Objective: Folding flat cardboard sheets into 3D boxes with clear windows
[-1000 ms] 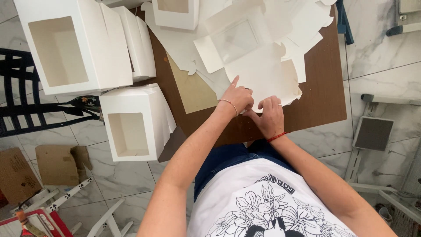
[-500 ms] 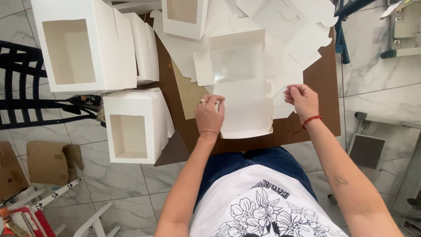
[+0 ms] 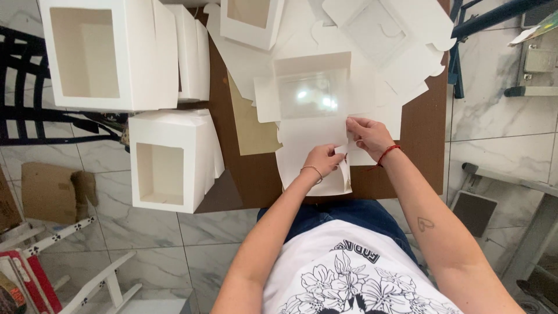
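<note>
I see the flat white window-box blank (image 3: 311, 131) lying on the brown worktop (image 3: 424, 134). My left hand (image 3: 322, 160) and right hand (image 3: 367, 135) pinch its side flap (image 3: 344, 152), fingers clenched on card. Finished boxes (image 3: 168, 160) stand left.

Left hand (image 3: 323, 160) covers part of the flat box blank (image 3: 311, 116); fingertips of both hands hidden behind a folded flap, grip not readable. Clear window of the blank washed out by glare. Large assembled box (image 3: 110, 55) cut off at top edge; so is the smaller box (image 3: 251, 20). Red-and-white clutter at lower left (image 3: 23, 279) cropped, too unclear to identify
</note>
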